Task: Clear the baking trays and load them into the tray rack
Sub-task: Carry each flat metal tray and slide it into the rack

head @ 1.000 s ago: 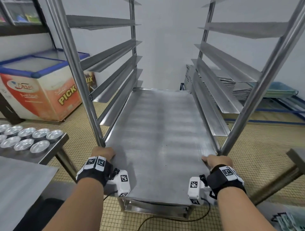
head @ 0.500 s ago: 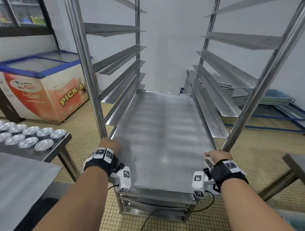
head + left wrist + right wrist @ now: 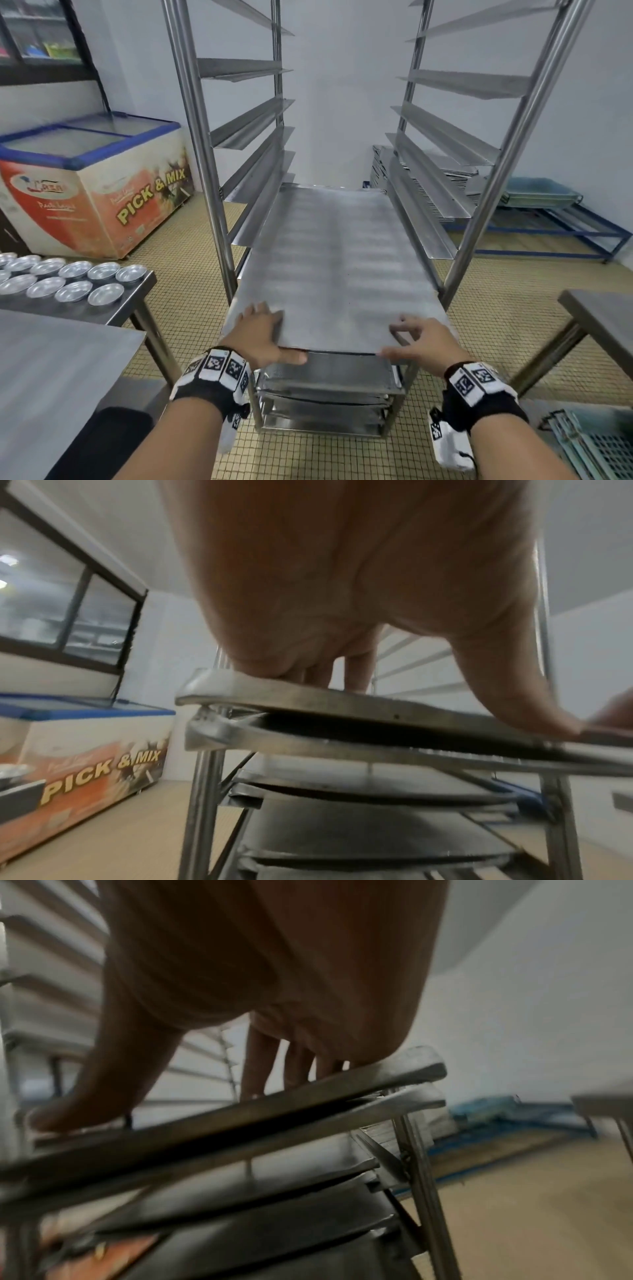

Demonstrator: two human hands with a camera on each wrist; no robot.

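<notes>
A flat steel baking tray [image 3: 335, 260] lies on a pair of runners in the tall steel tray rack [image 3: 202, 154], its near edge level with the front posts. My left hand [image 3: 263, 332] rests flat on the tray's near left corner, fingers straight, thumb along the front edge. My right hand [image 3: 418, 342] touches the near right corner with loosely spread fingertips. The left wrist view shows the left hand [image 3: 342, 574] pressing on the tray's edge [image 3: 342, 699]. The right wrist view shows the fingertips [image 3: 253, 1091] on the tray's edge [image 3: 308, 1093]. Several more trays [image 3: 329, 380] sit on lower runners.
A chest freezer [image 3: 89, 192] stands at the left. A steel table [image 3: 130, 308] with several small foil tins [image 3: 68, 281] is near my left arm. Another table [image 3: 603, 315] is at the right, a blue crate [image 3: 596, 445] below it. Stacked trays [image 3: 455, 171] lie behind the rack.
The tray has slid further into the rack. Both hands have shifted from gripping its side edges to resting on the near corners, fingers now spread.
</notes>
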